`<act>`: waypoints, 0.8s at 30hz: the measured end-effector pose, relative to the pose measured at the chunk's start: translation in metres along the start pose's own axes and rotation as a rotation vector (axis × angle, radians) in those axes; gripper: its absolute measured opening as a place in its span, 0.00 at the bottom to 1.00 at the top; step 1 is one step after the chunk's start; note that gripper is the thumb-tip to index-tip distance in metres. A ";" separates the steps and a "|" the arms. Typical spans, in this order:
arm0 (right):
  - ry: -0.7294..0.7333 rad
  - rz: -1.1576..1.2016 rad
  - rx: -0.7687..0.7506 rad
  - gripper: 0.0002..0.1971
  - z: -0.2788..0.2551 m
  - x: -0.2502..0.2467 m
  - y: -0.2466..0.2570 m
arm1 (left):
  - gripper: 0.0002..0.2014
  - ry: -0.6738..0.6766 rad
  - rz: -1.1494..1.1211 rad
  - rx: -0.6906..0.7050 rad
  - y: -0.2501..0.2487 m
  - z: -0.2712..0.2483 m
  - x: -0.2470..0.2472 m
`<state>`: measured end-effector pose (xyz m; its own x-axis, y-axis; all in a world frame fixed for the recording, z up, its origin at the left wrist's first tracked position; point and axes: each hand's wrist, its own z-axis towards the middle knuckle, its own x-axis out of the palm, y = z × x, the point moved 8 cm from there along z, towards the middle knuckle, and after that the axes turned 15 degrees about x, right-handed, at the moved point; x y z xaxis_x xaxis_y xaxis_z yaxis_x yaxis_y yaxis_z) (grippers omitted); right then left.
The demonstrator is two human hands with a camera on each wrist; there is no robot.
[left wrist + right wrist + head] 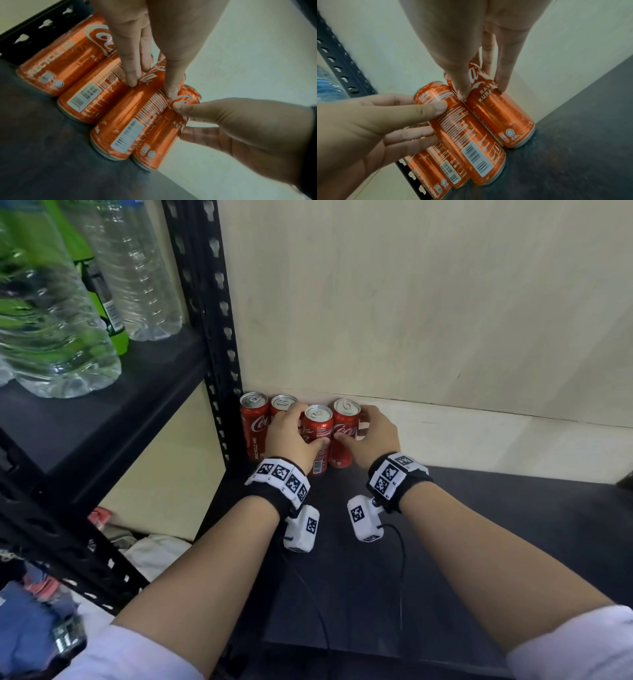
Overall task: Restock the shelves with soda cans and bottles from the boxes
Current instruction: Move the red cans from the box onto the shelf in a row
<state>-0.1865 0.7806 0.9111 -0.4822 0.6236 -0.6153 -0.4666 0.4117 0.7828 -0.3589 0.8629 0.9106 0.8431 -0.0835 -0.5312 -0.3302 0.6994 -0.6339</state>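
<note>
Several red cola cans stand upright in a row at the back left corner of the black shelf board, against the wall. My left hand grips the third can from the left, thumb on its near side and fingers round its far side. The left wrist view shows that can between my fingertips and thumb. My right hand grips the rightmost can, which touches the third can. In the right wrist view this can sits between thumb and fingers. Both cans rest on the board.
A black perforated upright stands just left of the cans. Clear water bottles and a green bottle fill the neighbouring higher shelf on the left. The cream wall closes the back. Cloth clutter lies on the floor below.
</note>
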 end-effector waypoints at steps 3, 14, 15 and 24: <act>0.001 0.042 0.007 0.32 0.000 0.002 -0.005 | 0.32 0.060 0.144 0.043 -0.008 0.002 -0.006; 0.029 0.107 0.022 0.31 -0.001 0.001 -0.005 | 0.33 0.319 0.701 0.236 -0.037 0.028 -0.005; 0.032 0.122 0.024 0.31 -0.002 0.000 -0.005 | 0.32 0.330 0.714 0.228 -0.036 0.031 -0.003; 0.037 0.188 0.038 0.29 -0.005 0.000 -0.005 | 0.31 0.320 0.740 0.205 -0.027 0.047 0.006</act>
<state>-0.1880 0.7749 0.9070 -0.5850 0.6675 -0.4607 -0.3382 0.3155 0.8866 -0.3251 0.8768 0.9507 0.2665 0.2722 -0.9246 -0.6420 0.7656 0.0404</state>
